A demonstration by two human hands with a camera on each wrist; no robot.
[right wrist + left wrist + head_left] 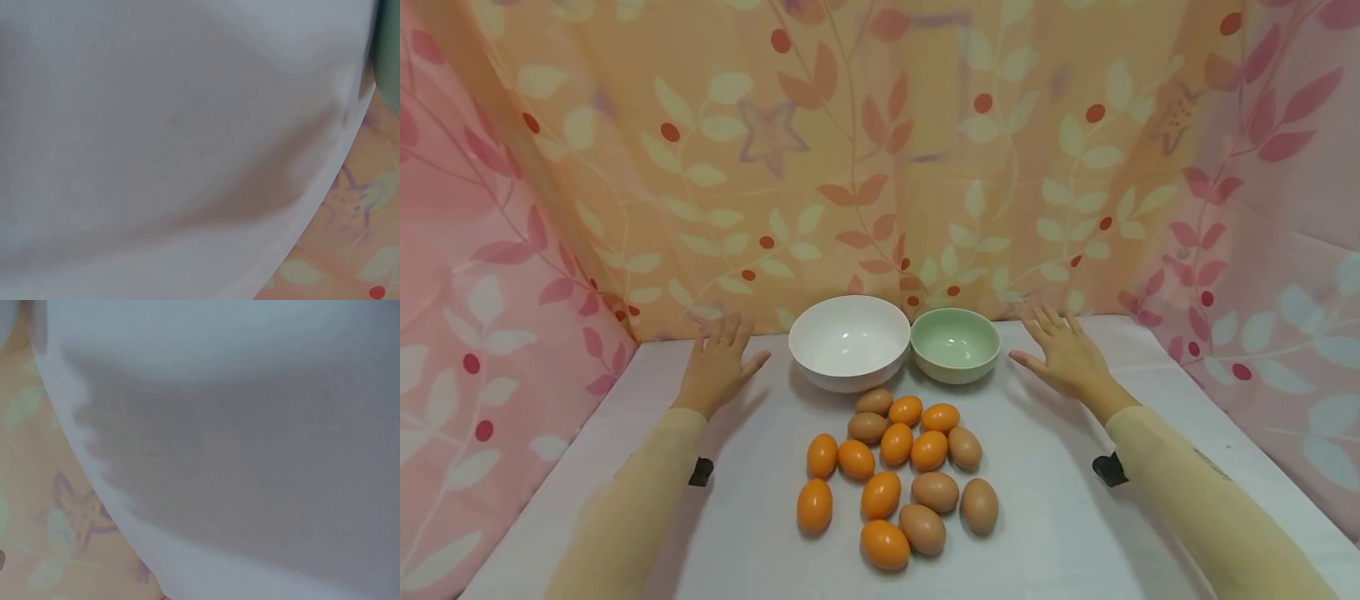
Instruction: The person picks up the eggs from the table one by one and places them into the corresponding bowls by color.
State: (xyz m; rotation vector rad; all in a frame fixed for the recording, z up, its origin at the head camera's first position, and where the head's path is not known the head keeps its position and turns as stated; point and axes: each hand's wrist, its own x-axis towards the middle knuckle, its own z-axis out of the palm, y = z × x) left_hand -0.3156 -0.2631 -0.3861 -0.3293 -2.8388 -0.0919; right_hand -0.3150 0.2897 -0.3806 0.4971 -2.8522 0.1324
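In the head view my left hand (715, 371) has its fingers spread, left of a white bowl (842, 373). My right hand (1066, 357) is likewise spread, to the right of a smaller green bowl (955, 367). Neither hand holds anything or touches a bowl. The bowls stand side by side with nothing visible inside. In front of them lie several brown eggs (980, 507) mixed with several glossy orange egg-shaped pieces (885, 545). The right wrist view catches the green bowl's side (389, 56) at its edge; the hands themselves are outside both wrist views.
A white cloth (737, 525) covers the table. Behind it hangs a leaf-patterned orange curtain (880, 125), close to the bowls and the fingertips. Pink patterned curtains stand along the left (482, 333) and right sides (1270, 333). Soft shadows fall on the cloth in both wrist views.
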